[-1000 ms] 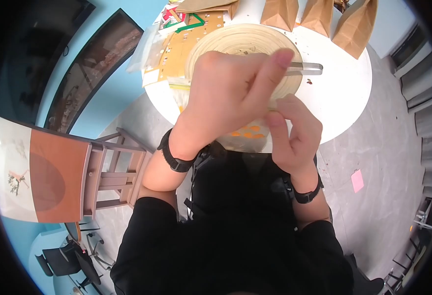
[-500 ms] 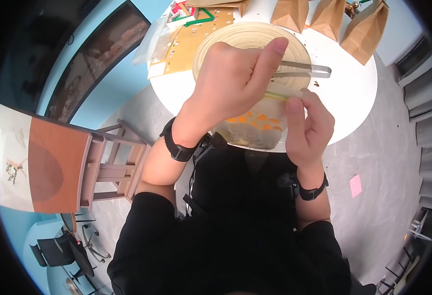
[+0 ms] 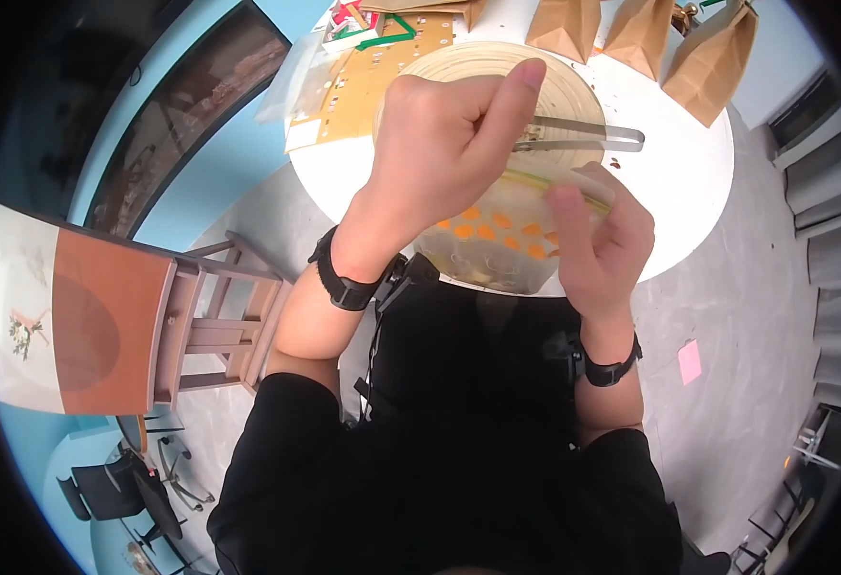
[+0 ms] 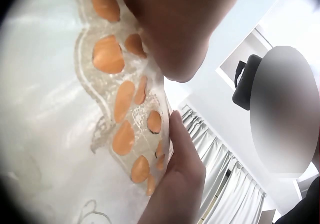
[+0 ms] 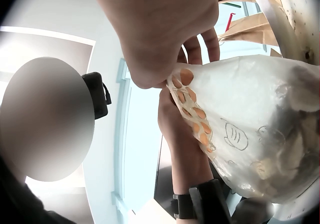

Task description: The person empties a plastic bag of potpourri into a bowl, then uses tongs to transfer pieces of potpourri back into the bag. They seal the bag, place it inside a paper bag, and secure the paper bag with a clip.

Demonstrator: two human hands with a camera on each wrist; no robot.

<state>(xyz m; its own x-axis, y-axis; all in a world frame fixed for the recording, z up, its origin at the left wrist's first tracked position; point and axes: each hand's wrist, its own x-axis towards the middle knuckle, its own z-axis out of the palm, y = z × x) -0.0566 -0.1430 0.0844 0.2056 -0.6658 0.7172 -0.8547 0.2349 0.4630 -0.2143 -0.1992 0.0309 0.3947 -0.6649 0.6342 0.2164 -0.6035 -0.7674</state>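
Between my hands hangs a translucent zip bag [image 3: 483, 259] with orange spots and a yellow-green strip along its top. My left hand [image 3: 435, 144], fingers curled and thumb pointing up, grips the left end of its top edge. With thumb and fingers, my right hand [image 3: 607, 244] pinches the right end of that edge. In the right wrist view, dark and pale pieces show through the lower part of the bag [image 5: 255, 101]. A round ribbed tray [image 3: 579, 96] lies behind the hands, partly hidden by the left one. Metal tongs [image 3: 622, 140] rest across its right rim.
Several brown paper bags [image 3: 713, 72] stand along the far side of the round white table [image 3: 693, 182]. A tan patterned sheet [image 3: 373, 77] and a small box [image 3: 349, 34] with a green strip lie at the back left. Dark crumbs dot the tabletop.
The right hand has shifted slightly right, and more of the bag and its strip shows between the hands. Both hands still hold the bag. The head view has shifted slightly.
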